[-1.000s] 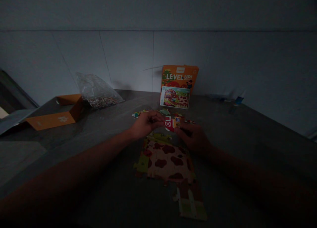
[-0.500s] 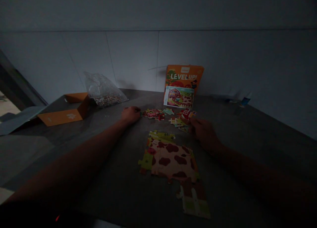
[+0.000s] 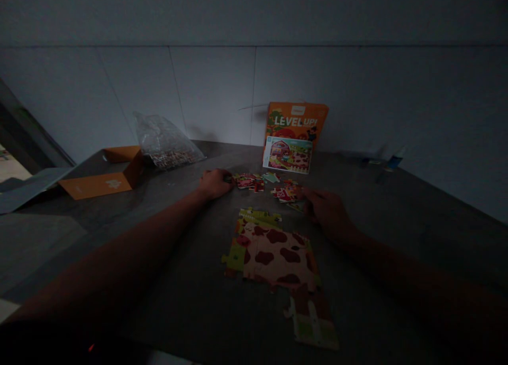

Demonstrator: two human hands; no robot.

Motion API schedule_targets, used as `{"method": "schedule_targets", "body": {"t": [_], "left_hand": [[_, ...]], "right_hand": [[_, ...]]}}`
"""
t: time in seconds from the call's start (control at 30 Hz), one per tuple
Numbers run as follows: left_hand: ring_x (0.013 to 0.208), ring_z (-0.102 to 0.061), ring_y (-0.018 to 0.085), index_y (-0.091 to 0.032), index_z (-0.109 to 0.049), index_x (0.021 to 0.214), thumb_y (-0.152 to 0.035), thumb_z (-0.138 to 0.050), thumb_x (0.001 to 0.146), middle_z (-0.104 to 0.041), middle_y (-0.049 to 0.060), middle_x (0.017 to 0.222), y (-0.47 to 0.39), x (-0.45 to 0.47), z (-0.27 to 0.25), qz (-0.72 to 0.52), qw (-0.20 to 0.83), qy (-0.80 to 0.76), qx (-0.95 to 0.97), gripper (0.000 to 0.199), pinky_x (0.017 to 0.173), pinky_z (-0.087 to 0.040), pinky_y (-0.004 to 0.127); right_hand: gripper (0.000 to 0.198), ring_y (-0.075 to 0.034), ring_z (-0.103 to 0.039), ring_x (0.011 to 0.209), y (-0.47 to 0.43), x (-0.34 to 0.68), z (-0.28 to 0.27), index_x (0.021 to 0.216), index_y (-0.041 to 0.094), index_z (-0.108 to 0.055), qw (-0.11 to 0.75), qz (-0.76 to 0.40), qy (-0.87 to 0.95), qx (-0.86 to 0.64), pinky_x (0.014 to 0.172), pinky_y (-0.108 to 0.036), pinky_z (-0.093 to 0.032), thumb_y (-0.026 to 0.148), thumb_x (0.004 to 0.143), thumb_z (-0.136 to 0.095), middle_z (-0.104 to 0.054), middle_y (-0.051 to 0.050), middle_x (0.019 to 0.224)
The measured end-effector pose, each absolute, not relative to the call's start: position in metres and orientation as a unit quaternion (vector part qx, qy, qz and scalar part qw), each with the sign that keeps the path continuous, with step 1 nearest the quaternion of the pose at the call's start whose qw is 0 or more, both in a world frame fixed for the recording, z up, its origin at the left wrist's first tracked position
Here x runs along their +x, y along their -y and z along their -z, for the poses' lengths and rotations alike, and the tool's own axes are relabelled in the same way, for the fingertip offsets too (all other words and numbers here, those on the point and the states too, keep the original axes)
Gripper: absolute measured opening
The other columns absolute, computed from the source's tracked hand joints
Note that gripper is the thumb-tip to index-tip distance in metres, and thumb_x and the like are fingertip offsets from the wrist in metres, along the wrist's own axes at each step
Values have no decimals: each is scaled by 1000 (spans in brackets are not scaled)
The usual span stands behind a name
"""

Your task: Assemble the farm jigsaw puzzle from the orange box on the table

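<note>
My left hand (image 3: 216,183) rests on the table with curled fingers at the left edge of a small heap of puzzle pieces (image 3: 250,182); what its fingertips hold, if anything, is too dark to tell. My right hand (image 3: 326,209) pinches at the right side of another heap, its fingertips on a puzzle piece beside a red barn piece (image 3: 284,194). A pale mint piece (image 3: 272,178) lies between the heaps. Nearer to me is a joined section of puzzle showing a spotted cow (image 3: 273,254), with a fence piece (image 3: 313,320) at its lower right.
An orange "LEVEL UP!" box (image 3: 296,119) stands against the wall, a farm picture card (image 3: 288,155) leaning on it. At left are an open orange box tray (image 3: 97,185) and a clear plastic bag (image 3: 164,143) of small pieces. A small blue-and-white bottle (image 3: 395,161) is at right.
The red barn piece has come down and left onto the right heap. My left hand has shifted slightly right, towards the left heap. The cow section is unchanged.
</note>
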State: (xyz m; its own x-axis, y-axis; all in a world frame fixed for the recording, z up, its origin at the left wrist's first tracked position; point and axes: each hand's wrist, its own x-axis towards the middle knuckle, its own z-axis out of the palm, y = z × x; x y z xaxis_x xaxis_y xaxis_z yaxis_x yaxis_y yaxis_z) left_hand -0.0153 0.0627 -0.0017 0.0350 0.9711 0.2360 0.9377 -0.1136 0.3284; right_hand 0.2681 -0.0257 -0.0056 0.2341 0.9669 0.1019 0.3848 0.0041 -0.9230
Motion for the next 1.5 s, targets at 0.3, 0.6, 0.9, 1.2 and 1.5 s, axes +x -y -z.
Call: {"method": "schedule_targets", "body": {"t": [0.3, 0.6, 0.9, 1.2, 1.5], "left_hand": [[119, -51, 37, -28, -65, 123, -39, -61, 74, -66, 10, 116, -57, -9, 1, -186, 29, -657, 731, 50, 97, -44, 51], [130, -40, 39, -29, -61, 127, -66, -60, 72, -63, 7, 126, -56, -2, 7, -174, 11, -582, 795, 66, 103, -36, 51], [118, -52, 32, -27, -65, 121, -53, -62, 74, -67, 5, 116, -55, 2, 6, -196, 1, -573, 796, 55, 103, -39, 44], [119, -53, 29, -22, -67, 119, -47, -64, 75, -66, 6, 118, -54, -3, -6, -312, 14, -618, 721, 50, 104, -41, 38], [103, -61, 24, -21, -74, 101, -48, -60, 82, -71, 7, 103, -57, -7, -6, -381, 42, -604, 699, 36, 95, -47, 37]], "right_hand": [[37, -10, -43, 39, 27, 267, 3, 70, 15, -66, 466, -313, 524, -641, 40, -24, -30, 48, 79, -51, -51, 2, 46], [37, -10, -43, 40, 26, 267, 5, 67, 16, -65, 467, -301, 532, -639, 42, -24, -30, 49, 78, -51, -52, 2, 47], [38, -10, -43, 41, 25, 269, 8, 69, 16, -66, 470, -304, 535, -633, 42, -24, -29, 51, 77, -52, -53, 1, 48], [38, -10, -41, 40, 26, 268, 5, 65, 16, -63, 467, -312, 537, -630, 41, -24, -28, 50, 78, -51, -51, 2, 46], [38, -10, -43, 40, 27, 269, 6, 68, 16, -66, 462, -295, 543, -636, 41, -25, -30, 49, 79, -51, -52, 1, 46]]}}
